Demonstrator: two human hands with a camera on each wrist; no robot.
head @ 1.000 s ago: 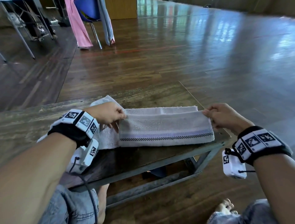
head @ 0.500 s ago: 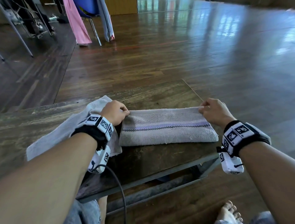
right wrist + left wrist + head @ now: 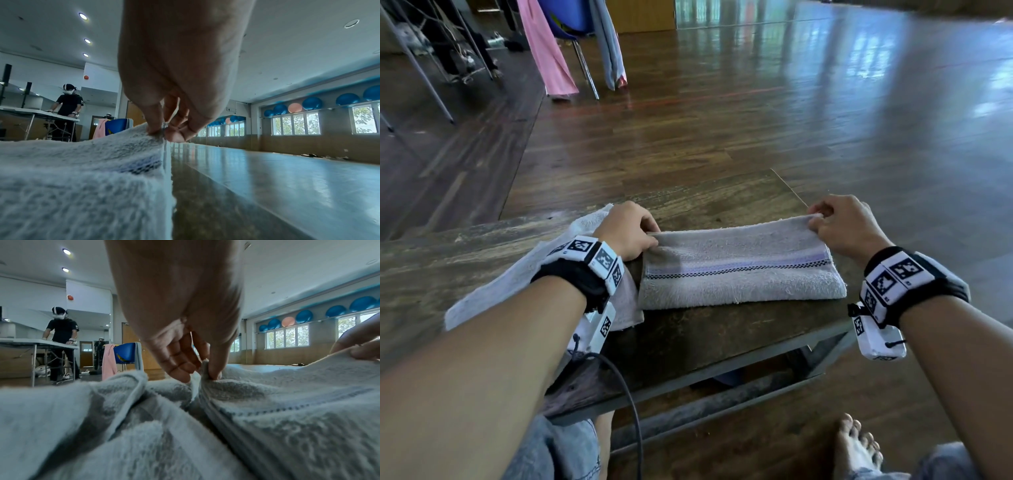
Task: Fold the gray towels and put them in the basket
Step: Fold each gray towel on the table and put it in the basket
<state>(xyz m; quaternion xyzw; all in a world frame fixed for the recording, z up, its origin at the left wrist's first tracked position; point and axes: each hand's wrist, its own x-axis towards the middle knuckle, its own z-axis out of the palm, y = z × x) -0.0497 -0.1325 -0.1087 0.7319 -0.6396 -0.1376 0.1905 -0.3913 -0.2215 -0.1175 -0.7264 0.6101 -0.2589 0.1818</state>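
A gray towel [image 3: 739, 270] with a purple and checked stripe lies folded into a long band on the dark wooden table [image 3: 705, 335]. My left hand [image 3: 628, 233] pinches its far left corner, seen close in the left wrist view [image 3: 202, 369]. My right hand [image 3: 839, 226] pinches its far right corner; the right wrist view shows thumb and fingers [image 3: 164, 129] closed on the towel edge [image 3: 123, 146]. A second, paler towel [image 3: 524, 277] lies spread under my left wrist. No basket is in view.
The table's right edge [image 3: 791, 192] runs just past my right hand, with wooden floor [image 3: 756, 120] beyond. A blue chair draped with pink and gray cloth [image 3: 571, 44] stands far back left. Another person [image 3: 61, 340] stands at a white table in the distance.
Both hands carried the towel's near edge up and away over itself, so the striped band now faces up. The hands now sit at the towel's far corners.
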